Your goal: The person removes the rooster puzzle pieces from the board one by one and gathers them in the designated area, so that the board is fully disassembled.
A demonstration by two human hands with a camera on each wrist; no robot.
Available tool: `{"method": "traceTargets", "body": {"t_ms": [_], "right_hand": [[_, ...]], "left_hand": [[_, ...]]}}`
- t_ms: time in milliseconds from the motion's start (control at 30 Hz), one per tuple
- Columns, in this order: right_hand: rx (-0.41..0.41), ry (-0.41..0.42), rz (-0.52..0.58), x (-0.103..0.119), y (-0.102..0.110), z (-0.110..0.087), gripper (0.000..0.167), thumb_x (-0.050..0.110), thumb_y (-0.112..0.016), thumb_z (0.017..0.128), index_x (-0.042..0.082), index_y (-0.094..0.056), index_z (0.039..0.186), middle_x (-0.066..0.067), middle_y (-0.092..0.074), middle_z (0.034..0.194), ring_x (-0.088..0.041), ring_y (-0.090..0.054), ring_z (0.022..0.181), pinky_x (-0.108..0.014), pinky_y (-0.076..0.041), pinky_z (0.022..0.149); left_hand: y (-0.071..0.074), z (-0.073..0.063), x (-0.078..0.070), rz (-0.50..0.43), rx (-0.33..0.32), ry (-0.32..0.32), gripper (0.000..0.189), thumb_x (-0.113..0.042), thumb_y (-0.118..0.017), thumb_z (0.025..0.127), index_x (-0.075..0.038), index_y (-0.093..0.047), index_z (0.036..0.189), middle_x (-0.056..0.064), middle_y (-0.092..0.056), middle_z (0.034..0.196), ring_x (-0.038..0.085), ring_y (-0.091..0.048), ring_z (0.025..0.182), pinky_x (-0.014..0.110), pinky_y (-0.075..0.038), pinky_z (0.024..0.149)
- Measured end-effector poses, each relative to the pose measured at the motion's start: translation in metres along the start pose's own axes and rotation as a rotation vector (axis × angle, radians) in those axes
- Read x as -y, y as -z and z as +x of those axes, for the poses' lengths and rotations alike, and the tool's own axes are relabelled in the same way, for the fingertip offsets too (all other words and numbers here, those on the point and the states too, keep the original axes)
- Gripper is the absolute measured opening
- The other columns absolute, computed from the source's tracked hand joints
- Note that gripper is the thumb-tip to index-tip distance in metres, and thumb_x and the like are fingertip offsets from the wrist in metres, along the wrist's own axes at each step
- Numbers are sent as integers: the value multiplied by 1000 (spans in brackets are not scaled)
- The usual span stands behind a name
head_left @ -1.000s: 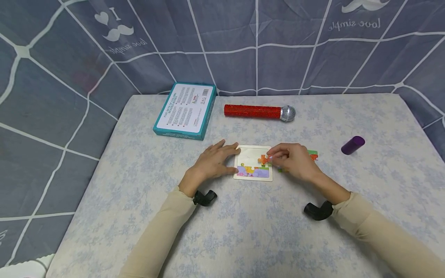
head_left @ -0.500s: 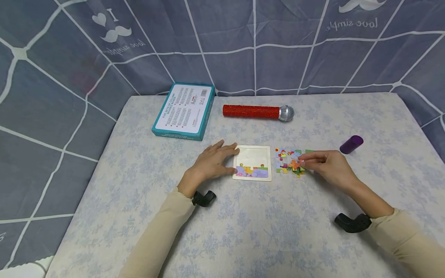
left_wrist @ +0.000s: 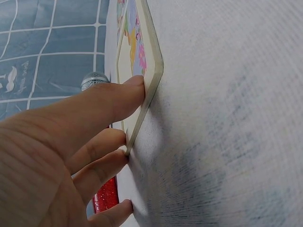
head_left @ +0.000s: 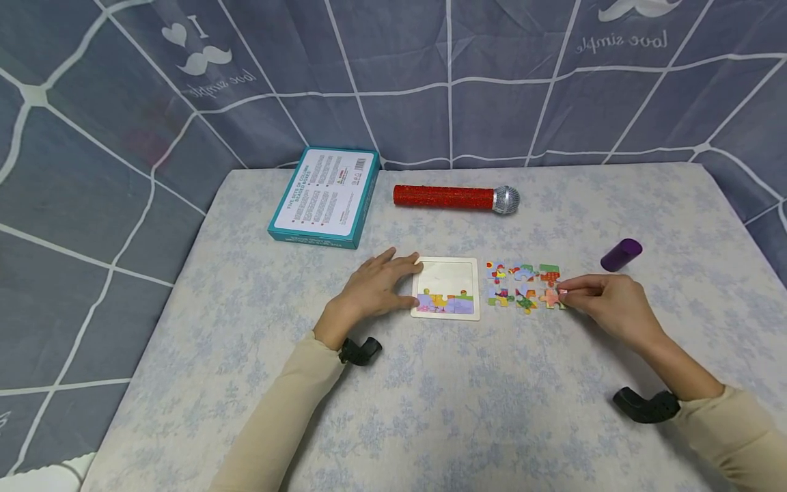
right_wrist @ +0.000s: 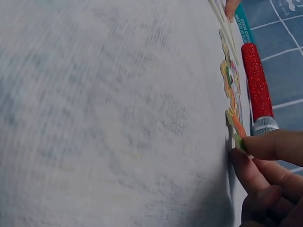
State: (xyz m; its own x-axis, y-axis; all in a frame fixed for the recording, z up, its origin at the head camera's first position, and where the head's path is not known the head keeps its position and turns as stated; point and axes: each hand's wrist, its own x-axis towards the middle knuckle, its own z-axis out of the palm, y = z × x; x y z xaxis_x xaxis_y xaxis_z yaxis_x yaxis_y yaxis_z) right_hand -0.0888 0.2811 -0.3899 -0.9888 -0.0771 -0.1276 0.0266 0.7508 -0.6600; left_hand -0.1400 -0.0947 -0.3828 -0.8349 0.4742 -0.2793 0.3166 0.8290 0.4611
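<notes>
My left hand [head_left: 380,283] lies spread at the left edge of a cream puzzle tray [head_left: 445,318], its thumb on the tray's rim and fingertips along the side. Joined puzzle pieces [head_left: 445,304] fill the tray's bottom row; above them the base is bare. My right hand [head_left: 615,307] pinches an orange puzzle piece [head_left: 549,298] between thumb and forefinger, low at the right end of the loose pieces. In the right wrist view, the thumb and finger grip the green edge of that piece [right_wrist: 238,125]. Several loose puzzle pieces [head_left: 525,273] lie in two rows right of the tray.
Behind the tray lies a red glittery microphone [head_left: 445,197] with a silver head. A teal box [head_left: 326,195] rests at the back left, and a purple cylinder [head_left: 622,255] lies at the right. A grey curtain [head_left: 406,123] hangs behind the table [head_left: 455,410].
My right hand has carried the orange puzzle piece from over the tray to the right, past the other loose pieces, to the end of their lower row. The left hand keeps its place.
</notes>
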Motion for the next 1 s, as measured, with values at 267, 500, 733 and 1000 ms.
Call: {"method": "traceTargets", "body": {"t_ms": [267, 500, 733, 1000], "right_hand": [[-63, 68, -93, 3, -3, -1, 16, 18, -73, 87, 8, -77, 99, 2, -70, 77, -4, -51, 61, -25, -39, 52], [-83, 52, -125, 5, -7, -1, 11, 21, -72, 86, 14, -77, 93, 3, -65, 74, -8, -49, 59, -27, -35, 46], [-159, 72, -94, 20, -15, 2, 12, 25, -69, 90, 15, -75, 92, 0, -66, 74, -10, -46, 50, -28, -33, 38], [-114, 196, -44, 64, -46, 16, 11, 13, -68, 87, 12, -76, 94, -1, -66, 83, -12, -52, 58, -27, -39, 46]], "left_hand": [[1, 0, 0, 2, 1, -1, 67, -34, -75, 87, -19, -50, 146, -6, -31, 158, 27, -11, 150, 53, -11, 119], [1, -1, 0, 3, 0, -4, 67, -35, -75, 87, -19, -50, 146, -6, -32, 158, 27, -11, 150, 53, -11, 119], [2, -1, 0, 0, 1, -11, 66, -34, -76, 87, -19, -50, 146, -5, -32, 158, 27, -11, 150, 54, -10, 119], [1, -1, 2, 9, 12, -27, 67, -35, -75, 88, -18, -49, 147, -5, -31, 158, 28, -10, 150, 54, -10, 119]]}}
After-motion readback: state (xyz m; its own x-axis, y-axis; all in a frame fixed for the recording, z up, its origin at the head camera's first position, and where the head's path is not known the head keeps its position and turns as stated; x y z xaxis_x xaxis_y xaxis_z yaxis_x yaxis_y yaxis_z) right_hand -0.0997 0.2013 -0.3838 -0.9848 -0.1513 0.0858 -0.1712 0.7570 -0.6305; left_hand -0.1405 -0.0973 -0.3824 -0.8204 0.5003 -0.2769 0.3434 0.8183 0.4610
